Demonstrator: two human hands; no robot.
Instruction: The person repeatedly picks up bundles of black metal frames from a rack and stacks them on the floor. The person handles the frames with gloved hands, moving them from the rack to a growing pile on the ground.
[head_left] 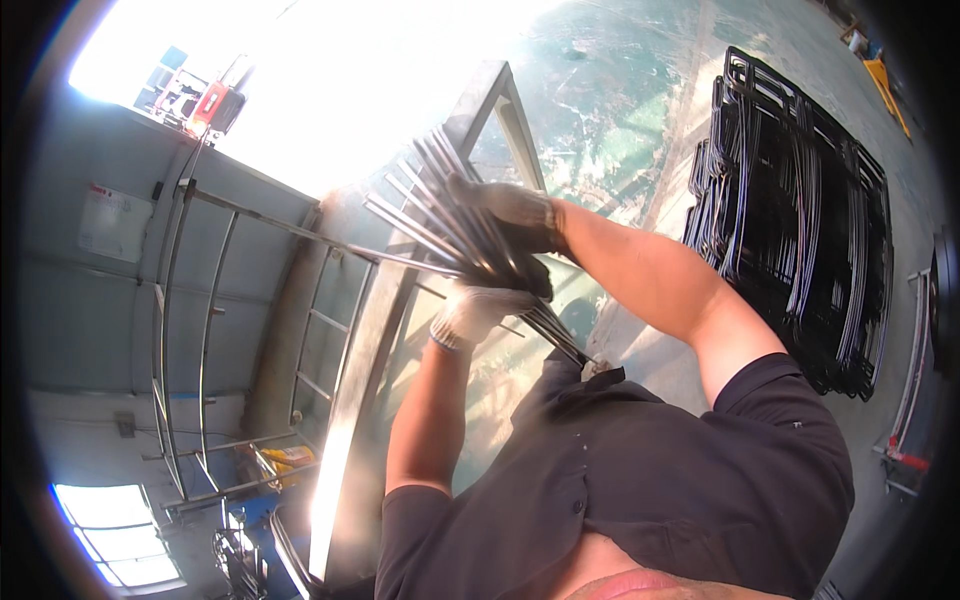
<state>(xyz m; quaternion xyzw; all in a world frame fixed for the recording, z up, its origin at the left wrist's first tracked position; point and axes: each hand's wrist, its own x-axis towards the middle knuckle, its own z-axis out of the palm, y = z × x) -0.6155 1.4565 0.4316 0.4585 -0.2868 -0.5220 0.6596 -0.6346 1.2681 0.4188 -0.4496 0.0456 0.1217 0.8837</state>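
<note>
A bundle of thin grey metal rods [462, 232] is held in front of my body, fanned out at the upper left and drawn together toward the lower right. My left hand [478, 312], in a pale work glove, is closed around the bundle from below where the rods converge. Above it, my right hand [512, 208] wears a glove with a dark palm and grips the upper side of the same rods. Part of its fingers is hidden or blurred. The lower rod ends come close to my dark shirt.
Beneath the rods, a long metal beam frame [365, 370] runs diagonally. A tubular metal rack [208, 330] stands at the left by the wall. Stacked black wire frames [800, 220] lie on the green floor [620, 90] at the right. Strong glare washes out the top.
</note>
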